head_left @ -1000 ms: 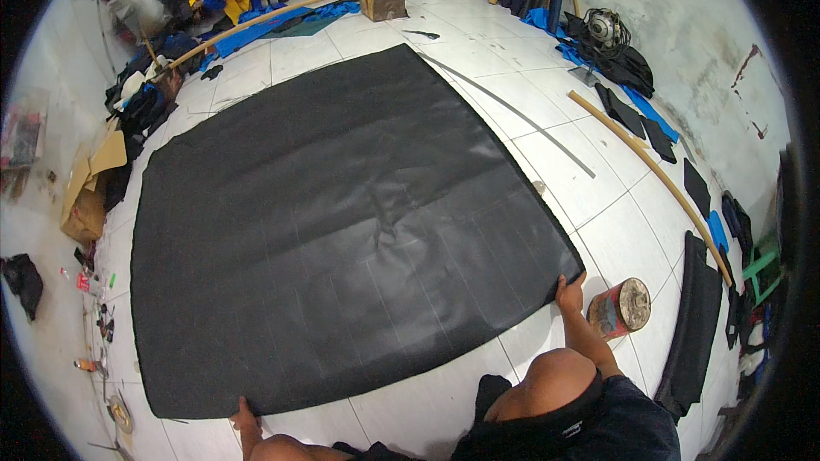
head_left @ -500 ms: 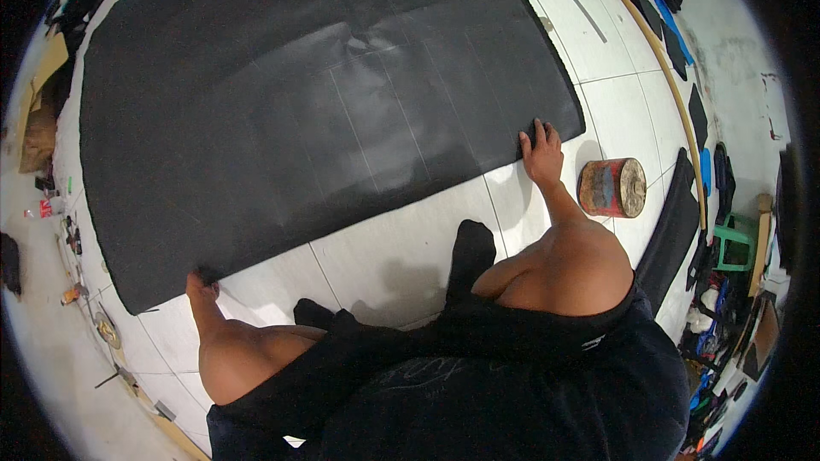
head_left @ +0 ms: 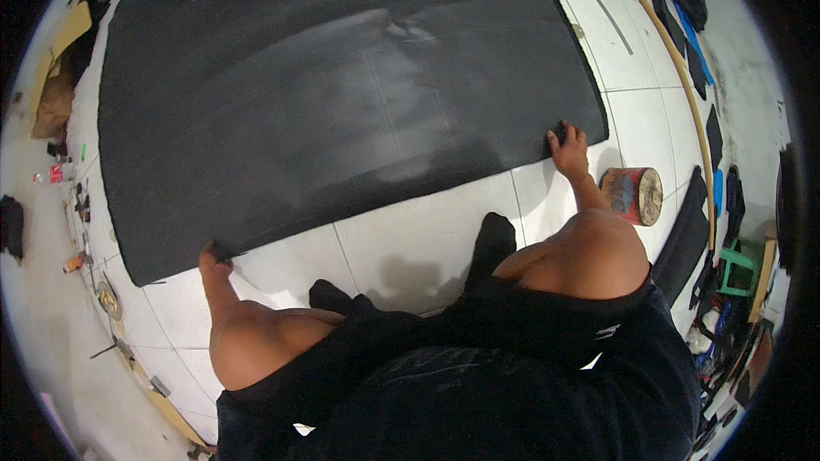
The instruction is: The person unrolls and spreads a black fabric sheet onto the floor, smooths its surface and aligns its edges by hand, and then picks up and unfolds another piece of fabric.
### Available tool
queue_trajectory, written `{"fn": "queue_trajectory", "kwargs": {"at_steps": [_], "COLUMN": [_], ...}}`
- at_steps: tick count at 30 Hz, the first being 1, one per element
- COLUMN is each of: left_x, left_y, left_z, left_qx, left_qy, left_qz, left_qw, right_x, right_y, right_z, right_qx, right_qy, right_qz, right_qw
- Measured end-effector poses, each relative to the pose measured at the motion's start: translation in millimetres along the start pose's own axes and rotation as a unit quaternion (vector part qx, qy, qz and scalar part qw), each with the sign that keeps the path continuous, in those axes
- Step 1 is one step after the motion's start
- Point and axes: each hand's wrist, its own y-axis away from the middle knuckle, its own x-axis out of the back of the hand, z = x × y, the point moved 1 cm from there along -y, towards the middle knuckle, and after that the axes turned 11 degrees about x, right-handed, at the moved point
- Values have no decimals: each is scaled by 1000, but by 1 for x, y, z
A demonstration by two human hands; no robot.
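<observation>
While most of the white tiled floor [head_left: 418, 235] ahead is covered by it, a large black sheet [head_left: 342, 111] is seen spread out in front of the person. Its surface is smooth and faintly glossy: a broad grey sheen is thrown across the middle, thin pale lines are drawn toward the near edge, and a small puckered crease is picked out by the light higher up. The near edge is touched by 2 hands. At its left end, the fingers of the left hand [head_left: 215, 258] are lost against the black, so whether the edge is grasped cannot be told. Near the right corner, bent, slightly parted fingers of the right hand [head_left: 569, 154] are laid on the sheet; whether anything is pinched beneath them cannot be told either. The sheet's far edge is cut off by the top of the view. Beside the right forearm, a worn, reddish can [head_left: 630, 195] is partly overlapped.
</observation>
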Motion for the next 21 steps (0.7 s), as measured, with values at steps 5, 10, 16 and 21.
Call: {"fn": "queue_trajectory", "kwargs": {"at_steps": [5, 10, 16, 21], "left_x": [2, -5, 11, -18], "left_y": [0, 6, 21, 23], "left_z": [3, -1, -1, -15], "left_qx": [-33, -56, 5, -23], "left_qy": [72, 112, 123, 231], "left_qz": [-18, -22, 37, -99], "left_qw": [997, 992, 992, 968], "right_x": [-3, -7, -23, -14], "right_y": [-3, -3, -5, -9], "right_z": [3, 34, 24, 48], "right_qx": [7, 6, 15, 21], "right_qy": [-21, 11, 11, 19], "right_qz": [-44, -67, -106, -111], "right_qw": [999, 998, 994, 993]}}
